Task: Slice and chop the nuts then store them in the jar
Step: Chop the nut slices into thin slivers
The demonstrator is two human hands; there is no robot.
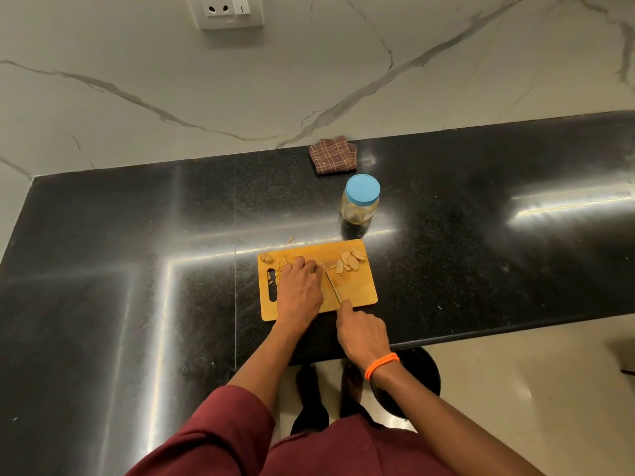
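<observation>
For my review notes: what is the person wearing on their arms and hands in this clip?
Both hands are bare, with no gloves or rings visible. The left hand comes from a loose maroon sleeve pushed up near the elbow. The right hand has an orange beaded wristband; no sleeve shows on that forearm.

Maroon garment with the left sleeve rolled up, orange beaded bracelet on right wrist
</observation>
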